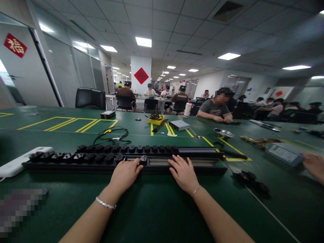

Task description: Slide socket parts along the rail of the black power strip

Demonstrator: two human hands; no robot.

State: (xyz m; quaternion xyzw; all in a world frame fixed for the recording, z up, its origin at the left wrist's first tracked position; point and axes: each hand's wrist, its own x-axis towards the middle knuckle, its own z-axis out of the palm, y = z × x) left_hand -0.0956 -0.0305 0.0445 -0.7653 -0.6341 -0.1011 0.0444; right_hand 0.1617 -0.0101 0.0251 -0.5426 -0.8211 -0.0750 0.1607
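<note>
A long black track [76, 167] with an open metal channel lies across the table in front of me. Several black socket modules [89, 158] sit along its left part. My left hand [126, 174] is closed at the channel, its thumb and index finger against a single black socket module [143, 160]; some fingertips are hidden. Farther right, my right hand [184, 174] rests with fingers spread over the bare channel, holding nothing. Behind it runs a second black track [199, 152], also carrying a row of modules.
A white power strip [27, 160] lies left of the tracks. Black cables [111, 135], a yellow box [155, 118] and a metal bowl [223, 133] are beyond. At right, another person's hand [314, 165] is beside a grey power supply [286, 153]; black parts [250, 180] lie nearer.
</note>
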